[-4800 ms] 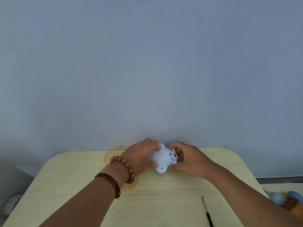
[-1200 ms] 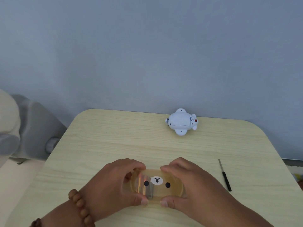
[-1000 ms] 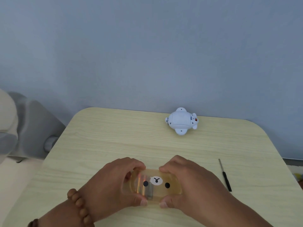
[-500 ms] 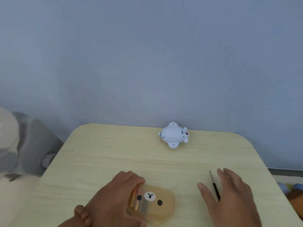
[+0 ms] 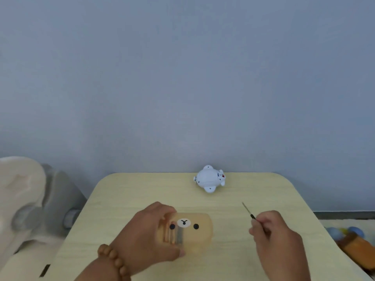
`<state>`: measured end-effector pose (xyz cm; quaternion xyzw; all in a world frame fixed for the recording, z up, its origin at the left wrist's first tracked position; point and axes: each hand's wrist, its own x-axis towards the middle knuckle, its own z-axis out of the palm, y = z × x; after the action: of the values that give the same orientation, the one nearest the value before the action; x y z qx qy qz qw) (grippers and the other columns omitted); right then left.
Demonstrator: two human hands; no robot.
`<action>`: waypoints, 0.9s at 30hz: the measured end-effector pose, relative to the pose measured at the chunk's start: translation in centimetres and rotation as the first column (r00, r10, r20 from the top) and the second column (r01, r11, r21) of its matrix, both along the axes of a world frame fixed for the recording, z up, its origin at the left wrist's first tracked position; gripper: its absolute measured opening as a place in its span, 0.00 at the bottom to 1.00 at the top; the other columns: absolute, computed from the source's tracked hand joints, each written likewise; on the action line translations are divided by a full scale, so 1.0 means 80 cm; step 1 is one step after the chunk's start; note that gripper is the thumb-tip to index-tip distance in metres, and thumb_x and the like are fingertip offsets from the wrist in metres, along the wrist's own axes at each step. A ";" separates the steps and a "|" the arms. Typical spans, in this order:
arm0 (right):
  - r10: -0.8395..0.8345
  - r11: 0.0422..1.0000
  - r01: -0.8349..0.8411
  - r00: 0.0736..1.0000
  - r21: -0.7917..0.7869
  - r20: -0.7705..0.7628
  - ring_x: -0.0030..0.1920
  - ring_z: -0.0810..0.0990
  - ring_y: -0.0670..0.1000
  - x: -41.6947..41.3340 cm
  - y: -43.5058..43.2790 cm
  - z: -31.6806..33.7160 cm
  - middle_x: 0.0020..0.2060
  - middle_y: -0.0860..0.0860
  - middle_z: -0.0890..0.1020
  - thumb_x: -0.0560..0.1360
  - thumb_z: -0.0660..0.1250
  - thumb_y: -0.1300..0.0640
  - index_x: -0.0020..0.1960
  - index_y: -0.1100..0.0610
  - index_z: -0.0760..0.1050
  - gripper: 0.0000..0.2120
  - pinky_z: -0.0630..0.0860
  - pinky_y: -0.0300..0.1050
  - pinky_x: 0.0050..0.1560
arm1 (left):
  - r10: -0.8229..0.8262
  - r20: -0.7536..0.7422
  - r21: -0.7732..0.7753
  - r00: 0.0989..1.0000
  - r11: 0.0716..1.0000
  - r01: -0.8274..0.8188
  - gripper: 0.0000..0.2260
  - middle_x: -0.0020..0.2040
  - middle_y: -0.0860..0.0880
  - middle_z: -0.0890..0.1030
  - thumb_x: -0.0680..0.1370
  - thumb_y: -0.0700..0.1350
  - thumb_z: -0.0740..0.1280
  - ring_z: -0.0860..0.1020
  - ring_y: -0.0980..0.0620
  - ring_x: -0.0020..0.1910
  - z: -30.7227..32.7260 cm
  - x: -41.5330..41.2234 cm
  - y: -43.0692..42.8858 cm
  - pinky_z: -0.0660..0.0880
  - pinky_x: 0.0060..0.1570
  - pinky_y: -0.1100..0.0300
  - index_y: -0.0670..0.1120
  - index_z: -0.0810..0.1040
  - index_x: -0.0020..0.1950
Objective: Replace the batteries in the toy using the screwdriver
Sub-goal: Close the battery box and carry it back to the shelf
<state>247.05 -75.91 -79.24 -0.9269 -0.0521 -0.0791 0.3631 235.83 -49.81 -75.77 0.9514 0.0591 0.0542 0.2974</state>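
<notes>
A small white toy [image 5: 209, 178] lies on its side near the far edge of the pale wooden table [image 5: 125, 191], untouched. My left hand [image 5: 146, 236] grips the left end of a translucent orange box [image 5: 199, 232] with a bear face on it; batteries show through its wall. My right hand [image 5: 274, 234] pinches the black handle of a thin screwdriver [image 5: 248, 209], whose metal tip points up and away toward the toy. Both hands are at the near half of the table, well short of the toy.
A grey and cream cushioned seat [image 5: 30, 199] stands left of the table. Coloured soft toys [image 5: 351, 238] lie on the floor at the right. The blue-grey wall rises right behind the table's far edge.
Both hands held the bear box a second ago. My right hand let go, reached right to the screwdriver on the table and has picked it up. My left hand stays on the box.
</notes>
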 end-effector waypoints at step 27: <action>0.373 0.927 -0.374 0.927 -0.016 -0.043 0.31 0.85 0.54 -0.042 0.135 0.825 0.31 0.52 0.84 0.76 0.61 0.55 0.39 0.53 0.78 0.10 0.84 0.58 0.36 | 0.341 0.131 0.092 0.931 0.931 -0.354 0.31 0.51 0.61 0.77 0.59 0.65 0.76 0.76 0.60 0.50 0.819 -0.093 0.091 0.72 0.47 0.64 0.58 0.75 0.59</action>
<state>243.72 -65.13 -13.22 -0.9058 -0.2212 0.0103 0.3614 228.37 -42.55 -10.26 0.9367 0.2064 0.1629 0.2311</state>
